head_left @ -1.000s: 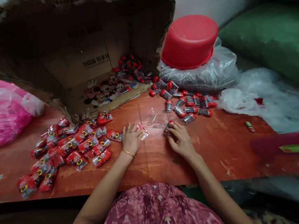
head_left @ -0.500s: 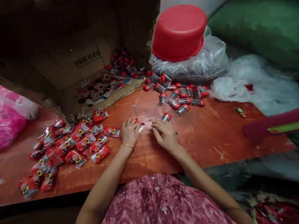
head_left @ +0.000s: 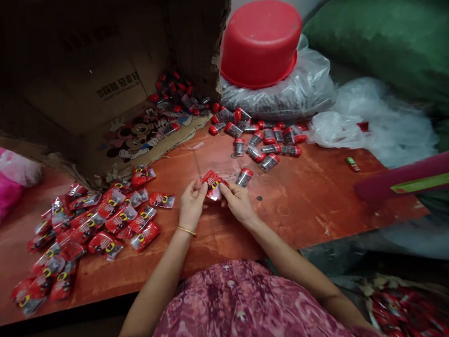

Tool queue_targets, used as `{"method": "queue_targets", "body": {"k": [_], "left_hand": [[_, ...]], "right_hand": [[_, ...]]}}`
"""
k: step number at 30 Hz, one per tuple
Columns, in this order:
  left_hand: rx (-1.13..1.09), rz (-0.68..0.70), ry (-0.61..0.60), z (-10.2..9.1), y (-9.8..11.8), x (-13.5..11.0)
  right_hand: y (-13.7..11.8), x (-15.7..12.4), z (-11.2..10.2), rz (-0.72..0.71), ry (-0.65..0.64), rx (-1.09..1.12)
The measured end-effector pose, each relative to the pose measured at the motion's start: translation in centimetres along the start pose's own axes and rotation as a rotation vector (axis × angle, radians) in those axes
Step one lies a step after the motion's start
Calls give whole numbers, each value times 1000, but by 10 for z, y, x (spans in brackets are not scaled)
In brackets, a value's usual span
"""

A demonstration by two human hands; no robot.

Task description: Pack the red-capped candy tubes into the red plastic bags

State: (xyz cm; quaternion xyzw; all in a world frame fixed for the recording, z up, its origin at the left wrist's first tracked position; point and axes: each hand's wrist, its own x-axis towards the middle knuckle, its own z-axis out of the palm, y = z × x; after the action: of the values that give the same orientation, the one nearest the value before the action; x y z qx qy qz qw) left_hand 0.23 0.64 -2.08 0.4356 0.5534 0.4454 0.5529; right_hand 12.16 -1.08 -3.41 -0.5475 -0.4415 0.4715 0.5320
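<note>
Between my two hands is a red printed packet (head_left: 213, 184), held just above the table. My left hand (head_left: 192, 203) pinches its left edge, thumb on top. On the other side, my right hand (head_left: 239, 201) grips the packet's right edge. A small clear jar with a red lid (head_left: 244, 177) lies just beyond my right fingers. Farther back are several more dark-filled, red-lidded jars (head_left: 269, 161). To the left of my left hand, a heap of filled red packets (head_left: 120, 218) covers the table.
A large cardboard box (head_left: 121, 88) lies open toward me, with jars spilling out. Behind the jars, a red basin (head_left: 263, 37) sits upside down on a filled plastic bag (head_left: 281, 94). Crumpled clear plastic (head_left: 386, 121) and a purple roll-like object (head_left: 419, 173) are at the right.
My right hand has moved left and taken hold of the packet, which was in my left hand alone. The packet is now raised and faces me. The view has shifted slightly.
</note>
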Motion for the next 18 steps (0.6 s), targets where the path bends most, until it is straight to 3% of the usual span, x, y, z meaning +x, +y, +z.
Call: {"method": "queue_targets", "body": {"k": [3, 6, 9, 11, 14, 18], "left_hand": [[24, -80, -57, -5, -6, 6], [307, 68, 5, -9, -7, 5], [629, 258, -26, -9, -5, -2], [732, 342, -15, -8, -2, -6], [624, 373, 36, -6, 2, -11], [180, 157, -101, -1, 7, -15]], "right_hand": [[9, -3, -5, 25, 30, -70], [12, -1, -12, -20, 134, -194], [10, 3, -19, -76, 165, -239], [7, 5, -22, -105, 186, -257], [3, 2, -20, -150, 255, -283], [0, -6, -11, -154, 203, -227]]}}
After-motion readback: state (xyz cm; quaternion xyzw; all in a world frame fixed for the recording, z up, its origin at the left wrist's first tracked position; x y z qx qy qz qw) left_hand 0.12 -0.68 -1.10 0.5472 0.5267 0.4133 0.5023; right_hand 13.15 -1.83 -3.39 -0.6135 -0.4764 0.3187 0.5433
